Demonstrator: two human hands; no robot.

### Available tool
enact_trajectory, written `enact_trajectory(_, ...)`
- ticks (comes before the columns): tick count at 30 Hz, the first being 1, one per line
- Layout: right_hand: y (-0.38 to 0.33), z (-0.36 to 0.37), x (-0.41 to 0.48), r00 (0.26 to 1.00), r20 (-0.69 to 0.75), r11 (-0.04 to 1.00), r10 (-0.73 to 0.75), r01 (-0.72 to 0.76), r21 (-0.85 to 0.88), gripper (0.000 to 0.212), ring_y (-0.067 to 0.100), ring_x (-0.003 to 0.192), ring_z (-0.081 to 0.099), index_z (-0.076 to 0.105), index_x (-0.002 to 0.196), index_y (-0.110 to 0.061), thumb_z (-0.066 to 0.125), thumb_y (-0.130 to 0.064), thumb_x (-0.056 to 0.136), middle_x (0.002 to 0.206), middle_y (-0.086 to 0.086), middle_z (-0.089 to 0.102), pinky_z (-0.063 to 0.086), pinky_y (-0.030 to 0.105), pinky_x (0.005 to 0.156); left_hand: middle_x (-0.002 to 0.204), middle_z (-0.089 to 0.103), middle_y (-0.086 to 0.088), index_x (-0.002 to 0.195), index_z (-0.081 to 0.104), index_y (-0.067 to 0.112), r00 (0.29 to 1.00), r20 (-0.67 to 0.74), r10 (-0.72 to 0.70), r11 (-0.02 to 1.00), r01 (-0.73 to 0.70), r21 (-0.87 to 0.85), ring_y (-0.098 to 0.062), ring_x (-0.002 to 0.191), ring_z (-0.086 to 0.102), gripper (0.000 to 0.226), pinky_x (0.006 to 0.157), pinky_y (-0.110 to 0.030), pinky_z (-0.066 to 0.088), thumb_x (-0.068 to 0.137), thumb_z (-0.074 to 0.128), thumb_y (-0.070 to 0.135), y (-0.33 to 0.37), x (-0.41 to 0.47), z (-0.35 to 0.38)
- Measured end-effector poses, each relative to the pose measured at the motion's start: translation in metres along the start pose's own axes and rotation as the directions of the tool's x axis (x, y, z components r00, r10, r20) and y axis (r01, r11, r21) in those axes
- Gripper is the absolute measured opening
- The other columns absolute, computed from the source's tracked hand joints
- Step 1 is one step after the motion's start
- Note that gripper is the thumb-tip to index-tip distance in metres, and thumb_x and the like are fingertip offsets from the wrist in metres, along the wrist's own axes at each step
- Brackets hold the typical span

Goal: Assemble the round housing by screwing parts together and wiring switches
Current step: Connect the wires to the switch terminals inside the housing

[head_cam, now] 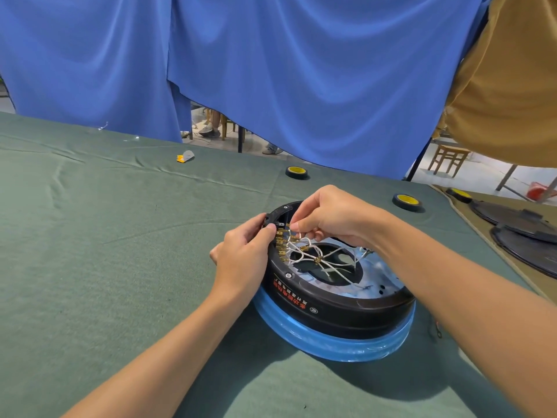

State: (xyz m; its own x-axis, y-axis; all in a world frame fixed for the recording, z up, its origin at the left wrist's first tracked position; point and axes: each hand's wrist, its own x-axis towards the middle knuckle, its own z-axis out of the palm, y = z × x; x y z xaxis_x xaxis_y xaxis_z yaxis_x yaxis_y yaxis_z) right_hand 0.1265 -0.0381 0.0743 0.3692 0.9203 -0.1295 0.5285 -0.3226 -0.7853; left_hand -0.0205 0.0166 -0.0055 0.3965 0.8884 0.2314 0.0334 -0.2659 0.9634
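Just right of the frame's centre, the round housing point(331, 306) lies flat on the green cloth point(105, 267), open side up so the white wires point(316, 256) can be reached. The left hand point(241, 257) curls over its upper-left rim, probably to steady it. The right hand point(328, 218) pinches a wire end beside the brass terminals point(280, 240); I cannot tell which terminal it is meant for.

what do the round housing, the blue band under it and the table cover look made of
Round housing: probably black moulded plastic, semi-gloss, soft highlights along its rim. Blue band: glossy and streaky, perhaps protective film over metal or plastic; unclear. Table cover: matte green cloth, with creases and folds.
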Motion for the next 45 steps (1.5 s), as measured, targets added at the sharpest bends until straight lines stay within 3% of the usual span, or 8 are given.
enact_trajectory(2, 0.0, -0.001, 0.001, 1.0, -0.001, 1.0, -0.004, 0.004, -0.015, 0.013, 0.007, 0.052, 0.058, 0.074, 0.073, -0.007, 0.071, 0.0, 0.083, 0.06, 0.001, 0.068, 0.046, 0.021, 0.053, 0.095, 0.062, 0.035, 0.119, 0.069, 0.038, 1.0, -0.025, 0.0, 1.0, -0.001, -0.006, -0.012, 0.126, 0.052, 0.049, 0.114, -0.032, 0.019, 0.075, 0.049, 0.05, -0.004, 0.0, 0.0)
enact_trajectory(5, 0.001, -0.001, 0.002, 1.0, 0.006, 1.0, -0.022, 0.022, -0.02, 0.013, 0.007, 0.052, 0.058, 0.074, 0.072, -0.009, 0.072, -0.001, 0.082, 0.06, 0.0, 0.068, 0.047, 0.021, 0.054, 0.118, 0.066, 0.02, 0.129, 0.064, 0.032, 0.999, -0.044, -0.012, 1.0, 0.012, 0.009, -0.02, 0.134, 0.043, 0.052, 0.106, -0.028, 0.02, 0.081, 0.051, 0.049, -0.007, 0.0, 0.001)
enact_trajectory(9, 0.002, 0.002, 0.004, 0.998, 0.029, 0.998, -0.052, 0.053, -0.02, 0.012, 0.005, 0.051, 0.058, 0.074, 0.074, -0.009, 0.072, -0.001, 0.083, 0.06, -0.001, 0.068, 0.047, 0.021, 0.053, 0.114, 0.058, 0.029, 0.129, 0.064, 0.034, 0.999, -0.049, -0.017, 1.0, 0.018, 0.008, -0.02, 0.135, 0.04, 0.06, 0.093, -0.019, 0.012, 0.075, 0.044, 0.053, -0.007, 0.001, 0.002)
enact_trajectory(17, 0.0, 0.003, 0.005, 0.995, 0.027, 0.992, -0.099, 0.101, -0.075, 0.012, 0.003, 0.051, 0.058, 0.075, 0.074, -0.011, 0.072, -0.003, 0.083, 0.06, -0.002, 0.069, 0.047, 0.02, 0.053, 0.124, 0.065, 0.016, 0.129, 0.063, 0.033, 0.999, -0.047, 0.007, 1.0, -0.006, 0.012, -0.019, 0.135, 0.041, 0.061, 0.104, -0.026, 0.02, 0.076, 0.044, 0.053, -0.008, 0.0, 0.002)
enact_trajectory(30, -0.006, 0.001, 0.0, 0.979, 0.013, 0.948, -0.203, 0.199, -0.248, 0.007, 0.003, 0.051, 0.058, 0.075, 0.08, -0.008, 0.071, -0.006, 0.085, 0.058, -0.003, 0.069, 0.048, 0.018, 0.054, 0.099, 0.051, 0.04, 0.129, 0.063, 0.032, 0.999, -0.051, 0.004, 0.999, -0.002, 0.033, -0.019, 0.131, 0.045, 0.059, 0.108, -0.03, 0.025, 0.076, 0.045, 0.051, -0.005, -0.001, 0.001)
enact_trajectory(33, -0.007, 0.002, 0.0, 0.977, 0.01, 0.937, -0.214, 0.208, -0.282, 0.006, 0.004, 0.052, 0.058, 0.075, 0.08, -0.009, 0.071, -0.007, 0.085, 0.06, -0.001, 0.07, 0.048, 0.021, 0.056, 0.087, 0.05, 0.04, 0.129, 0.063, 0.032, 0.999, -0.047, -0.005, 0.999, 0.006, 0.034, -0.021, 0.131, 0.044, 0.059, 0.101, -0.027, 0.024, 0.076, 0.045, 0.051, -0.007, 0.0, 0.001)
enact_trajectory(40, -0.016, 0.002, 0.0, 0.975, 0.009, 0.905, -0.224, 0.211, -0.369, 0.013, -0.002, 0.051, 0.059, 0.074, 0.075, -0.017, 0.073, -0.007, 0.083, 0.062, -0.006, 0.068, 0.041, 0.01, 0.051, 0.122, 0.068, 0.01, 0.129, 0.063, 0.032, 0.999, -0.042, -0.002, 0.999, 0.004, 0.034, -0.022, 0.134, 0.042, 0.052, 0.075, -0.011, 0.013, 0.083, 0.048, 0.051, -0.008, 0.002, 0.002)
enact_trajectory(45, -0.014, 0.006, 0.002, 0.98, -0.036, 0.922, -0.195, 0.17, -0.348, 0.007, 0.007, 0.056, 0.061, 0.076, 0.079, -0.012, 0.073, -0.008, 0.083, 0.065, 0.002, 0.07, 0.045, 0.02, 0.057, 0.124, 0.067, 0.009, 0.13, 0.062, 0.031, 0.998, -0.051, 0.031, 0.996, -0.026, 0.085, -0.016, 0.131, 0.045, 0.032, 0.081, 0.002, 0.007, 0.099, 0.053, 0.033, -0.011, 0.003, 0.002)
